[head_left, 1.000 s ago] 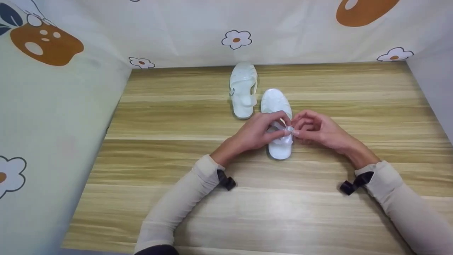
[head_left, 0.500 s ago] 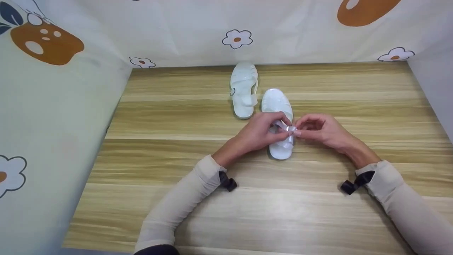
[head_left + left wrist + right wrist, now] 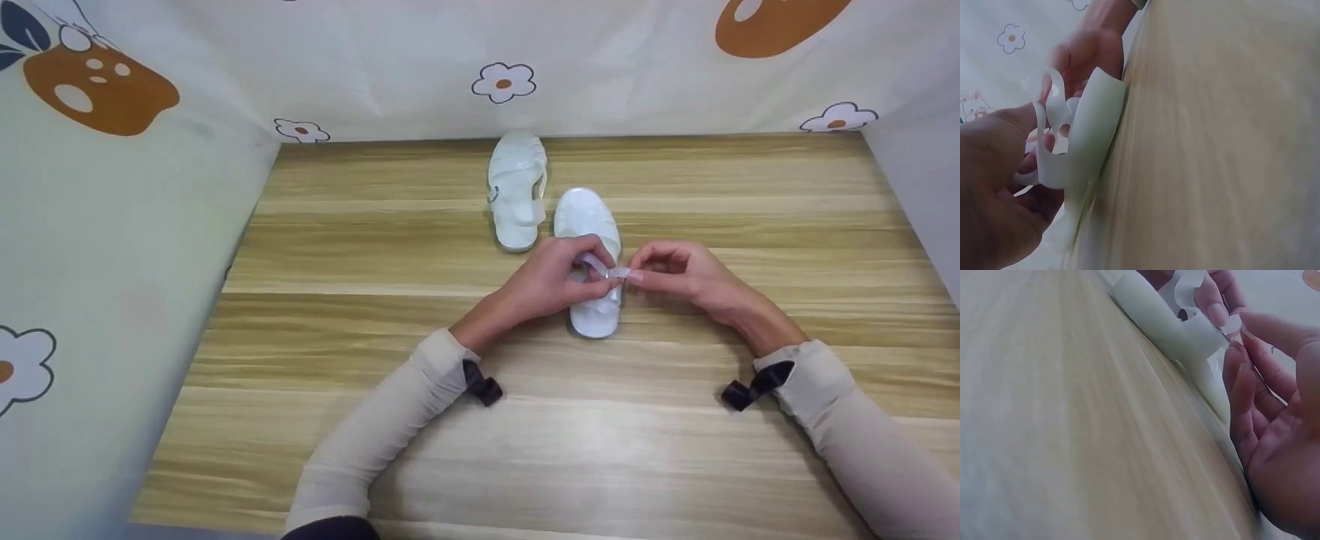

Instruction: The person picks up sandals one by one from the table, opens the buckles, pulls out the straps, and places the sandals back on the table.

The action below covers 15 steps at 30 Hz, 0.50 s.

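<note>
Pinching the ankle strap [image 3: 595, 262] in my left hand [image 3: 551, 277] and right hand [image 3: 686, 277], white sandal [image 3: 585, 214] beneath; probable buckle [image 3: 1225, 336], blurry. Strap could slip if right pinch slackens.

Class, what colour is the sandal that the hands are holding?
The sandal is white; the head view shows it best.

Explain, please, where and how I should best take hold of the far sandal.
Probably grip the far sandal by its heel, from the near side: it lies sole down, heel facing nearer, toe close to the patterned wall.
</note>
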Each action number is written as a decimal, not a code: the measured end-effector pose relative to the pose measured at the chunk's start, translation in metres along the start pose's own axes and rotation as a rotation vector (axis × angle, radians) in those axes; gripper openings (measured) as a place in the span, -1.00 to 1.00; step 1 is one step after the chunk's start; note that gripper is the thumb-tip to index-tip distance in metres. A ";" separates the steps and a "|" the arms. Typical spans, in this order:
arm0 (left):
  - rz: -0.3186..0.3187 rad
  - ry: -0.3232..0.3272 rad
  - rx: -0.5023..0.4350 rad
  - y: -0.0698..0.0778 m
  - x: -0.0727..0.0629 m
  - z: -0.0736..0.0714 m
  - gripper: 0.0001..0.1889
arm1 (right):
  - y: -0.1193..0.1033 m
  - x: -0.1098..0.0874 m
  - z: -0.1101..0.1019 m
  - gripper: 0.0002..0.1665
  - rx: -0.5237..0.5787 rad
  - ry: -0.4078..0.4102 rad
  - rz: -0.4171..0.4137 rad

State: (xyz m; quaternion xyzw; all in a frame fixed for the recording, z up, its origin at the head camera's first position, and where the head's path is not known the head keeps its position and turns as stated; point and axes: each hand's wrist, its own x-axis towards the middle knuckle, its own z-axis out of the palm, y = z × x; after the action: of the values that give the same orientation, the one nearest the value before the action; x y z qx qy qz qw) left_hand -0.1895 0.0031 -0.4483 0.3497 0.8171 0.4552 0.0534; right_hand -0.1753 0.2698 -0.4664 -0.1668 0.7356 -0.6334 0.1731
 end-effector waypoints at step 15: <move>0.001 -0.077 -0.158 -0.010 0.000 -0.009 -0.76 | -0.004 -0.002 -0.002 -0.77 0.020 -0.071 0.025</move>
State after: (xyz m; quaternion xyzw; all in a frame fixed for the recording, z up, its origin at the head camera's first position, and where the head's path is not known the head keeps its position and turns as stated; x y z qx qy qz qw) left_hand -0.1988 -0.0063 -0.4510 0.3620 0.7757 0.5047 0.1120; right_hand -0.1748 0.2718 -0.4622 -0.1779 0.7245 -0.6323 0.2087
